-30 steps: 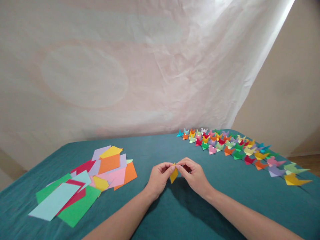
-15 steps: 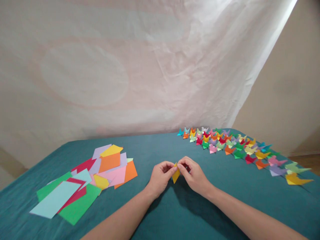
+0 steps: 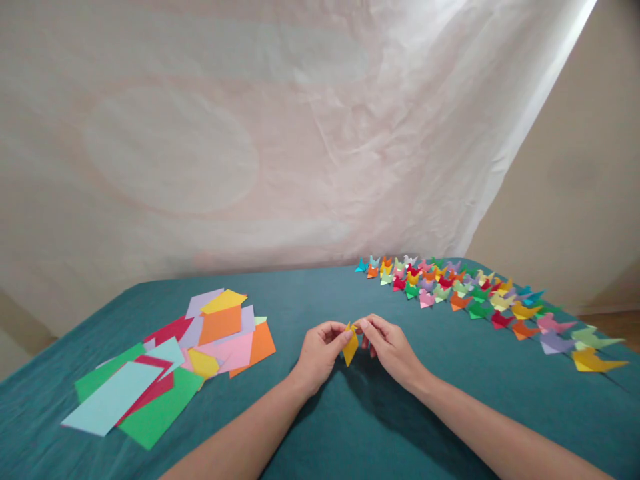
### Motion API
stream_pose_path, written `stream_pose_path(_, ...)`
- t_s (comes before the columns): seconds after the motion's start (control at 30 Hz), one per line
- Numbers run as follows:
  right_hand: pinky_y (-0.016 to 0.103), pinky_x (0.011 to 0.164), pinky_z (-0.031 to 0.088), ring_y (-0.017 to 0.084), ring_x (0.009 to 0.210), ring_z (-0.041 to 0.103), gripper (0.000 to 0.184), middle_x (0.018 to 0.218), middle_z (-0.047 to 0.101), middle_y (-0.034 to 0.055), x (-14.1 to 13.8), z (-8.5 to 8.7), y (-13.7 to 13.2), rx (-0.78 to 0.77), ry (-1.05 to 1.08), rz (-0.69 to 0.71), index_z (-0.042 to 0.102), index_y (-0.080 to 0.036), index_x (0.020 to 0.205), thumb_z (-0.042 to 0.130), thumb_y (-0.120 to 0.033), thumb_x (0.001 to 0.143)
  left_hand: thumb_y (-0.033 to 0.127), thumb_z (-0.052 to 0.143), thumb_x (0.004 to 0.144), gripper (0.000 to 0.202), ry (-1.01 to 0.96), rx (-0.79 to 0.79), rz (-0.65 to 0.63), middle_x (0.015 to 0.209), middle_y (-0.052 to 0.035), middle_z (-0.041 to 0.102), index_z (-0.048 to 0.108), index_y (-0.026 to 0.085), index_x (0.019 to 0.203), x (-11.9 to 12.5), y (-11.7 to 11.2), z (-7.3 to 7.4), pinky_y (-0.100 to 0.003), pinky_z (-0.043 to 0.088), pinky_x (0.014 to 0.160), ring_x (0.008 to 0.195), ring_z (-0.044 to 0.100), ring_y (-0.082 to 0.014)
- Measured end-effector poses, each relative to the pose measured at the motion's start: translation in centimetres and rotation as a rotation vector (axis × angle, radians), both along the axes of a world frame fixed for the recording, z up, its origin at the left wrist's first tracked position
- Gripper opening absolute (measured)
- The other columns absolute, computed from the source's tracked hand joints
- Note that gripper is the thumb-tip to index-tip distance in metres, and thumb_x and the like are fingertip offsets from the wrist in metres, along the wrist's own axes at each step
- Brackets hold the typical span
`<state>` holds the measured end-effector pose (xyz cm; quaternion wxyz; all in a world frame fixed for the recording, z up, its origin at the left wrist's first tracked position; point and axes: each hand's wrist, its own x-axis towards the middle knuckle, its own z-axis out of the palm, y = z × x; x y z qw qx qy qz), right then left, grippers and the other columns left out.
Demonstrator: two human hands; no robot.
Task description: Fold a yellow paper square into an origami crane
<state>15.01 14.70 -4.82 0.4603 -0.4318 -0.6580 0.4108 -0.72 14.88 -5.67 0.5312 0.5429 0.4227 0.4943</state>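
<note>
A small folded piece of yellow paper (image 3: 351, 348), shaped like a narrow diamond, hangs point down between my hands above the table. My left hand (image 3: 321, 352) pinches its upper left edge between thumb and fingers. My right hand (image 3: 386, 347) is closed at the paper's top right, where a small tip sticks out toward the fingertips. The fingers of the right hand partly hide one another, and the pinched tip is tiny.
Loose coloured paper sheets (image 3: 220, 325) overlap in a pile on the left of the teal-covered table (image 3: 300, 293). Rows of small folded paper birds (image 3: 500, 301) stand at the right, reaching to the far edge. A pale cloth (image 3: 280, 147) hangs behind the table.
My right thumb and fingers have shifted slightly up and away from the paper's side to its top tip. More of the yellow paper's face shows. The left hand keeps its pinch.
</note>
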Motion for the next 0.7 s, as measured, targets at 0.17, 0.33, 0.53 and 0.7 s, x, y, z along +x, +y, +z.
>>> stream_pose_path(0.17, 0.023, 0.052, 0.040, 0.013, 0.060, 0.050, 0.025, 0.069, 0.054, 0.0005, -0.14, -0.27, -0.09, 0.047, -0.025, -0.011, 0.062, -0.016, 0.081, 0.050, -0.038, 0.087, 0.043, 0.072, 0.068, 0.031, 0.008, 0.004, -0.002, 0.072, -0.0031, 0.067, 0.066, 0.014, 0.077, 0.06, 0.00, -0.18, -0.024, 0.046, 0.064, 0.066, 0.060, -0.0152)
stream_pose_path(0.33, 0.024, 0.056, 0.039, 0.013, 0.062, 0.050, 0.022, 0.070, 0.054, 0.0010, -0.01, -0.02, -0.25, 0.160, -0.084, -0.061, 0.061, -0.016, 0.073, 0.053, -0.032, 0.086, 0.041, 0.073, 0.066, 0.031, 0.012, 0.004, -0.005, 0.073, -0.0032, 0.066, 0.064, 0.014, 0.077, 0.16, 0.00, -0.35, -0.024, 0.046, 0.064, 0.068, 0.060, -0.0153)
stream_pose_path(0.53, 0.024, 0.056, 0.038, 0.013, 0.062, 0.049, 0.025, 0.069, 0.054, 0.0008, 0.14, -0.06, -0.03, 0.169, -0.099, -0.054, 0.062, -0.016, 0.074, 0.050, -0.033, 0.087, 0.033, 0.075, 0.067, 0.027, -0.029, 0.007, -0.016, 0.073, -0.0007, 0.063, 0.060, 0.014, 0.079, 0.06, 0.16, -0.51, -0.022, 0.045, 0.067, 0.069, 0.058, -0.0124)
stream_pose_path(0.7, 0.024, 0.053, 0.040, 0.013, 0.057, 0.051, 0.034, 0.066, 0.055, 0.0002, 0.24, -0.27, 0.37, 0.050, -0.053, -0.043, 0.064, -0.016, 0.081, 0.043, -0.040, 0.091, 0.030, 0.076, 0.066, 0.029, -0.082, -0.033, 0.015, 0.077, -0.0025, 0.065, 0.059, 0.014, 0.083, 0.04, 0.25, -0.66, -0.024, 0.045, 0.071, 0.073, 0.059, -0.0135)
